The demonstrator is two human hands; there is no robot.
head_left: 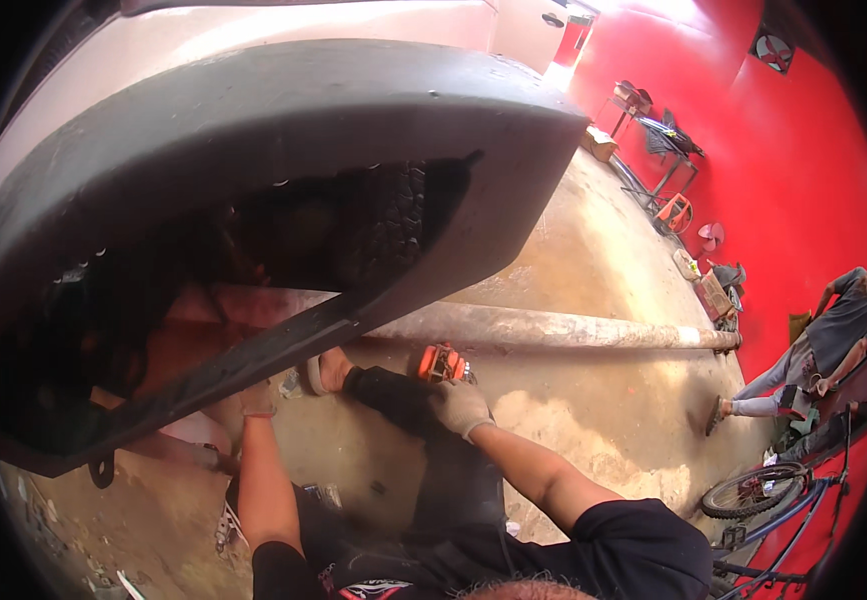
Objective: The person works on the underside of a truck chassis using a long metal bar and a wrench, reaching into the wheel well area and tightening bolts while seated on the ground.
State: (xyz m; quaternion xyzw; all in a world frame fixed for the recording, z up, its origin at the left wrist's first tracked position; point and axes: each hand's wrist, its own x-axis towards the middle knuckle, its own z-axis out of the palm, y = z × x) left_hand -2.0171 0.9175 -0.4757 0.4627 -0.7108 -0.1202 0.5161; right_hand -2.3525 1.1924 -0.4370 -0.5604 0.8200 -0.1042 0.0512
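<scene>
A dark grey vehicle bumper [523,170] with a wide opening hangs over my work area. My left hand [258,400], in a pale glove, reaches up behind its lower edge, and the fingers are hidden there. To the right, my gloved right hand [461,408] is closed around an orange-red and black power tool [439,363], held low above my dark trouser leg. Part of the tool is covered by the hand, so its exact kind does not show. Dark parts and a tyre tread [405,215] appear inside the bumper opening.
A long, worn pale beam [553,327] crosses the concrete floor beyond my hands. At right, another person [818,345] is near a bicycle [763,490]. Boxes and tools line the red wall [793,150]. Small debris lies at lower left.
</scene>
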